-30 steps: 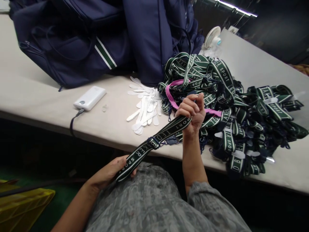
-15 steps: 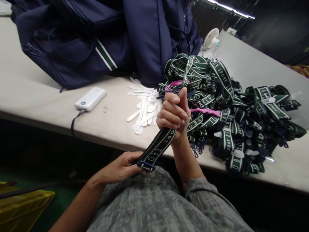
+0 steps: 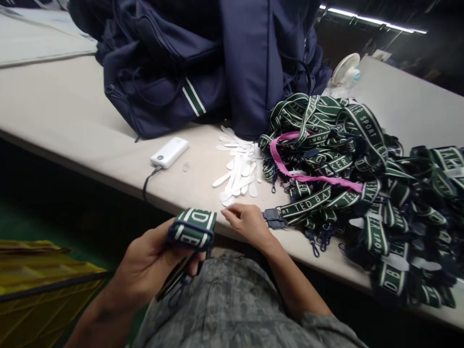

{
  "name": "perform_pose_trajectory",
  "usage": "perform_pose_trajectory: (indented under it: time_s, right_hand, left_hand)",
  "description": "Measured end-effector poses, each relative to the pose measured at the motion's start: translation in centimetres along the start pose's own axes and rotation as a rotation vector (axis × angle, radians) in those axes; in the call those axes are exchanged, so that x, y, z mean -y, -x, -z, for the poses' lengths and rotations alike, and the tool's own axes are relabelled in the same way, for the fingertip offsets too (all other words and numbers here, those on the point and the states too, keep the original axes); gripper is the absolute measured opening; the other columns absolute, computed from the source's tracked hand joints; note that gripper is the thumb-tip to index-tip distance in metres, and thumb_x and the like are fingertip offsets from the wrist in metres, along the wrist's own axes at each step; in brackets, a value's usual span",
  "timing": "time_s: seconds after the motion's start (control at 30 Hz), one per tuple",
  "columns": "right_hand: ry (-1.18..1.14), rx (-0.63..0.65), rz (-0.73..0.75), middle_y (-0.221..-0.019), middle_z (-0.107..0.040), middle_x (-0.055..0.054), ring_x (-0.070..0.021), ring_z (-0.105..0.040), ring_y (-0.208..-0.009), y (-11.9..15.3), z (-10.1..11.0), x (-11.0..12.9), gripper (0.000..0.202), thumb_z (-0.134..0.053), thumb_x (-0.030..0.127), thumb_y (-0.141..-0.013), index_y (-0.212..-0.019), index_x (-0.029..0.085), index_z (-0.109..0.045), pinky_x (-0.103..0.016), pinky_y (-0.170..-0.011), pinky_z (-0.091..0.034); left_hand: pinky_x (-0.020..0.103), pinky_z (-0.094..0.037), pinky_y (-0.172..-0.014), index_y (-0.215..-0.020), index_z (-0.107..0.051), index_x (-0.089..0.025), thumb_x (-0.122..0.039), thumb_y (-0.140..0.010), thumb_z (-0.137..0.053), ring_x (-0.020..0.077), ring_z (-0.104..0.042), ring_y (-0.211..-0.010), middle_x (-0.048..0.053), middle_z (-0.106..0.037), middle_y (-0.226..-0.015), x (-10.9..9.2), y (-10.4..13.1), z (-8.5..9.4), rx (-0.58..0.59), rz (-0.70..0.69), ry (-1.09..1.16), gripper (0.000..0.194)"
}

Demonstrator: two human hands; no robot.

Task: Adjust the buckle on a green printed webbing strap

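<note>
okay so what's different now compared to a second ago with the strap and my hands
The strap, stretched between both hands before, is now folded up in the left hand. The right hand let go and dropped to the table edge by the white plastic tags. The strap pile and power bank stayed put.

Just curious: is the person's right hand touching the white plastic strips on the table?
Apart. The head view shows bare table between the right hand fingertips and the white plastic strips; the nearest strip lies just beyond.
</note>
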State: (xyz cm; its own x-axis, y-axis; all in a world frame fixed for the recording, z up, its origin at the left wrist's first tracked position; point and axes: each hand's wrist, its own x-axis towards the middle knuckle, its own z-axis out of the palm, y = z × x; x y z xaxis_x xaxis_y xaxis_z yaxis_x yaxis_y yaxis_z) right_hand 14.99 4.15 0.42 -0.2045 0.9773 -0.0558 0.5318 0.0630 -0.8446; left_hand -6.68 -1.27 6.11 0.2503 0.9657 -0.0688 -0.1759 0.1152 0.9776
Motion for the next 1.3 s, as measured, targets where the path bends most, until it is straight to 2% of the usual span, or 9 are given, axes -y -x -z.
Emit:
perform_pose_trajectory:
  time_s: [0.07, 0.2, 0.27, 0.4, 0.6, 0.87, 0.97, 1.1, 1.3]
  right_hand:
    - [-0.203, -0.103, 0.222, -0.116, -0.071, -0.009, -0.0193, -0.065, -0.101, 0.1, 0.6, 1.5, 0.032, -0.058, 0.038, -0.094, -0.118, 0.018, -0.068, -0.029, -0.088, -0.05]
    - [-0.542, 0.272, 0.445, -0.125, -0.063, -0.006, -0.0195, -0.056, -0.12, -0.3, 0.9, 3.8, 0.04, -0.04, 0.047, -0.103, -0.126, 0.021, -0.06, -0.033, -0.105, -0.043]
    - [-0.597, 0.338, 0.417, -0.113, -0.064, -0.005, -0.0186, -0.059, -0.108, -0.5, 0.1, 3.8, 0.038, -0.04, 0.047, -0.103, -0.121, 0.019, -0.059, -0.032, -0.1, -0.046]
    - [-0.588, 0.207, 0.378, -0.113, -0.062, -0.005, -0.0188, -0.057, -0.106, -0.6, -2.4, 2.3, 0.036, -0.054, 0.038, -0.097, -0.127, 0.017, -0.054, -0.03, -0.099, -0.044]
    - [-0.593, 0.106, 0.255, -0.109, -0.068, -0.004, -0.0214, -0.061, -0.106, 1.0, -5.2, 0.8, 0.031, -0.051, 0.031, -0.097, -0.122, 0.018, -0.063, -0.034, -0.1, -0.046]
    - [-0.798, 0.056, 0.221, -0.133, -0.062, -0.005, -0.0215, -0.053, -0.128, 2.1, -5.5, 1.3, 0.045, -0.042, 0.046, -0.102, -0.135, 0.021, -0.058, -0.036, -0.116, -0.034]
    - [-0.711, 0.107, 0.19, -0.135, -0.059, -0.007, -0.0253, -0.053, -0.127, 2.3, -5.3, 1.6, 0.064, -0.06, 0.056, -0.09, -0.144, 0.022, -0.047, -0.039, -0.113, -0.038]
    - [-0.507, 0.075, 0.098, -0.132, -0.061, -0.007, -0.0266, -0.059, -0.117, 2.7, -5.8, 1.9, 0.092, -0.083, 0.048, -0.07, -0.148, 0.025, -0.039, -0.039, -0.103, -0.046]
    - [-0.387, -0.049, 0.121, -0.11, -0.069, -0.005, -0.0216, -0.064, -0.094, 2.8, -6.8, 1.3, 0.054, -0.065, 0.034, -0.088, -0.139, 0.023, -0.05, -0.035, -0.091, -0.051]
  left_hand:
    - [0.022, -0.047, -0.043, -0.084, -0.069, -0.02, -0.036, -0.084, -0.072, 0.0143, -0.058, -0.044, 0.004, -0.068, -0.067, -1.1, -0.8, -1.0, -0.014, -0.016, 0.034, 0.016]
    - [0.018, -0.042, -0.036, -0.092, -0.069, -0.02, -0.036, -0.084, -0.073, 0.0118, -0.055, -0.039, 0.002, -0.066, -0.066, -0.9, -2.9, -1.3, 0.091, -0.052, 0.179, 0.019]
    - [0.018, -0.048, -0.042, -0.099, -0.07, -0.02, -0.035, -0.082, -0.075, 0.0106, -0.057, -0.044, 0.002, -0.067, -0.069, -0.3, -4.2, -1.0, 0.068, -0.074, 0.236, 0.023]
    - [0.018, -0.059, -0.059, -0.1, -0.073, -0.017, -0.031, -0.07, -0.088, 0.0107, -0.064, -0.06, 0.003, -0.071, -0.079, 0.8, -6.0, -0.5, -0.131, -0.02, 0.333, 0.036]
    - [0.016, -0.059, -0.056, -0.087, -0.075, -0.009, -0.037, -0.057, -0.094, 0.0102, -0.065, -0.058, 0.006, -0.073, -0.078, 2.3, -7.2, -0.2, -0.35, 0.082, 0.368, 0.045]
    - [0.017, -0.057, -0.056, -0.088, -0.074, -0.013, -0.041, -0.073, -0.083, 0.0103, -0.066, -0.059, 0.003, -0.073, -0.077, 4.4, -7.8, -2.9, -0.605, -0.152, 0.274, 0.033]
    - [0.018, -0.057, -0.059, -0.089, -0.074, -0.015, -0.042, -0.079, -0.077, 0.0128, -0.069, -0.065, 0.004, -0.074, -0.08, 4.7, -7.6, -3.7, -0.689, -0.233, 0.143, 0.029]
    - [0.016, -0.057, -0.063, -0.091, -0.075, -0.015, -0.041, -0.082, -0.075, 0.0111, -0.069, -0.068, 0.004, -0.075, -0.084, 5.1, -7.9, -3.5, -0.722, -0.207, 0.137, 0.027]
    - [0.015, -0.056, -0.064, -0.087, -0.074, -0.011, -0.022, -0.086, -0.069, 0.0085, -0.065, -0.064, 0.004, -0.072, -0.08, 5.2, -9.1, -2.4, -0.647, 0.032, 0.431, 0.012]
